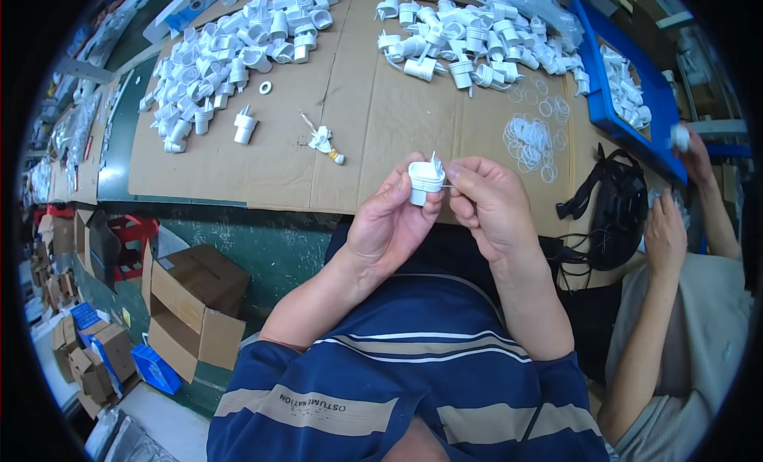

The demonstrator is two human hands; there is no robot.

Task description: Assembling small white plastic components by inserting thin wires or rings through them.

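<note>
Left hand grips a white plastic fitting between thumb and fingers, holding it roughly upright just past the near edge of the cardboard sheet, in front of the person's body. Right hand has thumb and forefinger pinched together beside that fitting, on a thin pale strand that reaches to its side; whether the strand is part of a ring cannot be told. On the cardboard, one heap of white fittings lies far left and a second heap far right, with a single fitting and a small white washer near the first. A loose pile of thin translucent rings lies below the second heap. Right of it are a blue tray containing more white pieces and a black bag. Beyond, a co-worker's hand holds a white piece.
</note>
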